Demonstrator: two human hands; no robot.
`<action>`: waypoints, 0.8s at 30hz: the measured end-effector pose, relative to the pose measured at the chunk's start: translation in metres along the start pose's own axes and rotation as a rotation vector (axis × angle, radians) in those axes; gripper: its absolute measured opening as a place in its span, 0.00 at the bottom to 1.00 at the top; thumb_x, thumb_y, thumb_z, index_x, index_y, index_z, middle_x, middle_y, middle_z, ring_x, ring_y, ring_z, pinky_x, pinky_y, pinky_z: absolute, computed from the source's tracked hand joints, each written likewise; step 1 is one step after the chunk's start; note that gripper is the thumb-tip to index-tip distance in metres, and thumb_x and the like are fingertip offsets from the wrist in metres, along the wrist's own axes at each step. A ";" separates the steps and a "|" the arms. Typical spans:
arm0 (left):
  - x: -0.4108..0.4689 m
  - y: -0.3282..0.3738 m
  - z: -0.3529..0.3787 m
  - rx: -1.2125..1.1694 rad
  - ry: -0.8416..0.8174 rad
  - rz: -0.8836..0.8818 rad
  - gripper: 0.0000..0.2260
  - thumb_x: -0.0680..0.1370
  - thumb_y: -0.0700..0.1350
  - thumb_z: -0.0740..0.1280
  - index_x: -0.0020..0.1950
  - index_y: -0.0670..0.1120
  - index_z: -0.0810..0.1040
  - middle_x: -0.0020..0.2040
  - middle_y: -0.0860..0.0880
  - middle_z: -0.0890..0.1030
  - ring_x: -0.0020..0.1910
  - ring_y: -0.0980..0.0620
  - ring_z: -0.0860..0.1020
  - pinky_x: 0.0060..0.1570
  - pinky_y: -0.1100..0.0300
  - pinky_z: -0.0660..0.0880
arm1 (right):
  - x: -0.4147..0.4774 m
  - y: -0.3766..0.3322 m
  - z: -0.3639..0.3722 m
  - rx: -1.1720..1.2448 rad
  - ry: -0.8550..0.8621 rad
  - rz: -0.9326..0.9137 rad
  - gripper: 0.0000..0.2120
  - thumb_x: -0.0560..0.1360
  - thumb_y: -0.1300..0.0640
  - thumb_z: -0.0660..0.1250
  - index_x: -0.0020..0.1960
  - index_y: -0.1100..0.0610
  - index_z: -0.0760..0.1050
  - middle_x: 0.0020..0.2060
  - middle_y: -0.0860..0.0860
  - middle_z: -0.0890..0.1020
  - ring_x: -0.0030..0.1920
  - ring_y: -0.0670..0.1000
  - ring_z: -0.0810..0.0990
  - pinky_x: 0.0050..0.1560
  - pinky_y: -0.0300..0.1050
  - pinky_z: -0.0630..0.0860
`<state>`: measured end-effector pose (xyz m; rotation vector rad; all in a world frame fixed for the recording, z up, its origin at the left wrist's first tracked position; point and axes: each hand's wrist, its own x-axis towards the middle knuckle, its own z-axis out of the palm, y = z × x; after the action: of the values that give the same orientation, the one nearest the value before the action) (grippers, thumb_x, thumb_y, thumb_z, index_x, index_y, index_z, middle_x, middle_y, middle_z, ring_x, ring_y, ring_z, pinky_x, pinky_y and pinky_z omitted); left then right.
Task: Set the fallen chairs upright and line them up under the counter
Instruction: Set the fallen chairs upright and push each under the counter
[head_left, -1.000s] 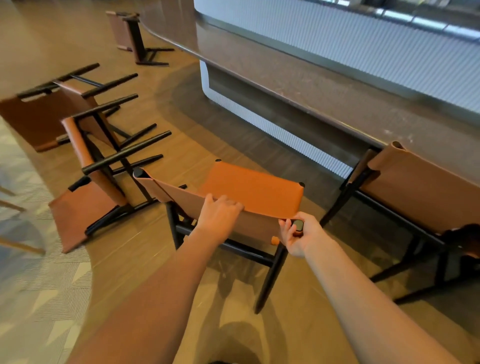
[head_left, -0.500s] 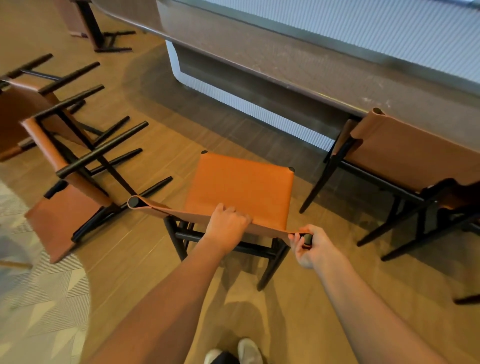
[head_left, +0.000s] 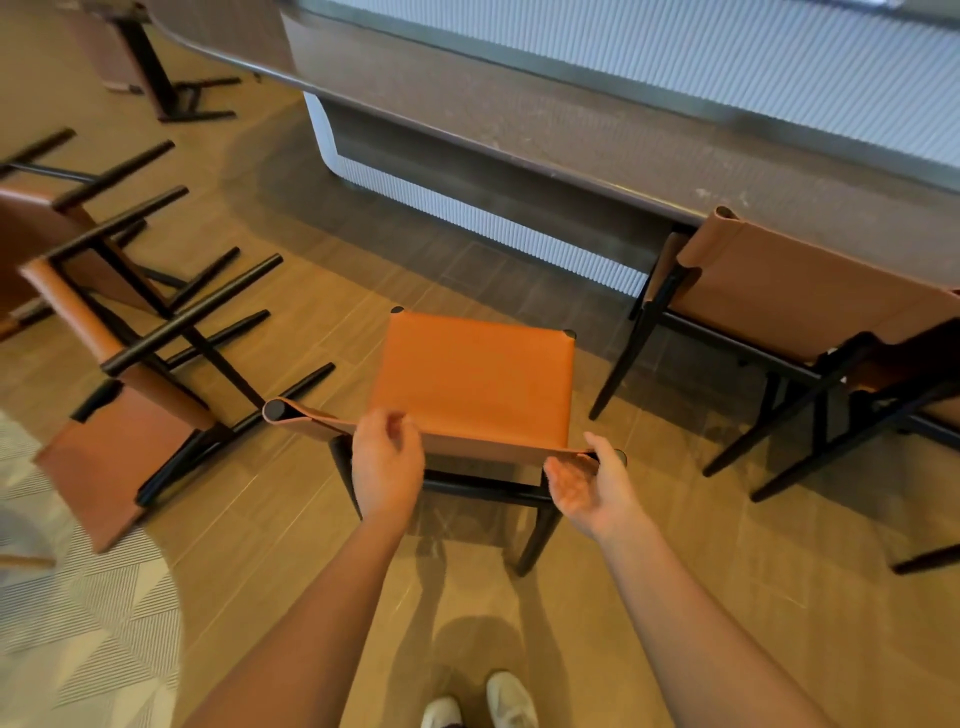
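Reaches forward and down with both bare forearms, side by side. Holds the left hand (head_left: 387, 467) palm down, fingers loosely curled and blurred, gripping nothing. Holds the right hand (head_left: 592, 486) with palm turned up and inward, fingers relaxed.

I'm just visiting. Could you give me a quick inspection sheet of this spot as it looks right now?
Surface: wood-look floor; patterned rug at left.
Job's things: middle chair upright, short of the counter; right chair upright against it; near fallen chair and far fallen chair lying at left.
Clutter: nothing seen.
Hands: left hand and right hand open at the middle chair's backrest, gripping nothing.
Cables: nothing seen.
Surroundings: ribbed white counter base; white shoes.
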<state>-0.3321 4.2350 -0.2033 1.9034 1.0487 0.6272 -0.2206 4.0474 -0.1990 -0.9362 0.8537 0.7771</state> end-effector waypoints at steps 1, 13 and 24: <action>0.005 -0.004 -0.003 -0.048 0.024 -0.179 0.07 0.79 0.48 0.62 0.54 0.46 0.75 0.47 0.51 0.78 0.51 0.48 0.78 0.49 0.56 0.73 | -0.002 0.005 0.004 -0.024 -0.009 0.002 0.19 0.73 0.48 0.72 0.52 0.63 0.75 0.46 0.61 0.83 0.45 0.56 0.83 0.35 0.47 0.80; 0.077 -0.020 0.004 -0.987 -0.249 -1.110 0.22 0.79 0.44 0.66 0.72 0.42 0.66 0.66 0.39 0.72 0.62 0.41 0.73 0.62 0.45 0.72 | 0.026 0.018 0.053 -0.009 0.022 0.069 0.17 0.77 0.57 0.68 0.59 0.64 0.68 0.56 0.65 0.76 0.61 0.64 0.76 0.59 0.59 0.75; 0.113 0.007 0.019 -0.782 -0.342 -1.062 0.11 0.78 0.34 0.61 0.60 0.40 0.69 0.48 0.41 0.74 0.45 0.43 0.74 0.49 0.49 0.75 | 0.038 -0.012 0.087 0.031 0.060 0.014 0.16 0.76 0.71 0.59 0.63 0.63 0.66 0.60 0.62 0.72 0.65 0.65 0.71 0.65 0.66 0.69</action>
<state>-0.2561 4.3206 -0.2048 0.5831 1.1638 0.0366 -0.1698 4.1290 -0.1990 -0.9308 0.9230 0.7490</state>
